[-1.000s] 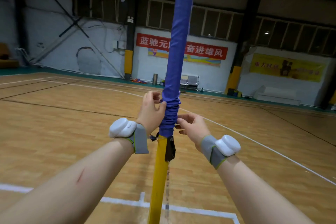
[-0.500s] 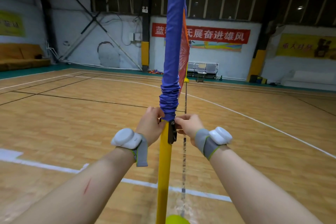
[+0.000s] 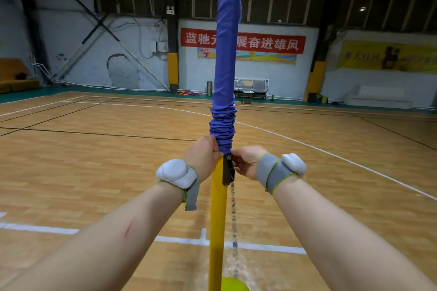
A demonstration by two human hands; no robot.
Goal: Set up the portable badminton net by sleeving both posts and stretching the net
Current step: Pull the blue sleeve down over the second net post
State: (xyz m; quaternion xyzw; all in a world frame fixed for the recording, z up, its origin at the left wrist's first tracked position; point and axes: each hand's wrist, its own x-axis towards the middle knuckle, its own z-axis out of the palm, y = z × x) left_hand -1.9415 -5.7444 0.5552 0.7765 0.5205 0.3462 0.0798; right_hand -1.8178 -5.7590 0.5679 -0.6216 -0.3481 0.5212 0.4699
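A yellow post [image 3: 216,220] stands upright right in front of me, its top out of frame. The blue net sleeve [image 3: 227,54] covers its upper part and is bunched into folds just above my hands. My left hand [image 3: 202,157] pinches the sleeve's lower hem on the left side of the post. My right hand [image 3: 244,160] pinches the hem on the right, beside a dark strap end [image 3: 228,172] hanging against the post. A thin dark net edge [image 3: 234,220] hangs down the post's right side. The post's yellow-green base [image 3: 235,284] shows at the bottom edge.
Wooden court floor [image 3: 94,160] with white and black lines spreads all around. Far off stand a wall with a red banner [image 3: 272,43], a row of chairs [image 3: 251,87] and a grey bin [image 3: 209,88].
Both hands have drawn the sleeve's hem a little further down the post, and the bunched folds sit lower. My view has tilted down, so the post's top has left the frame.
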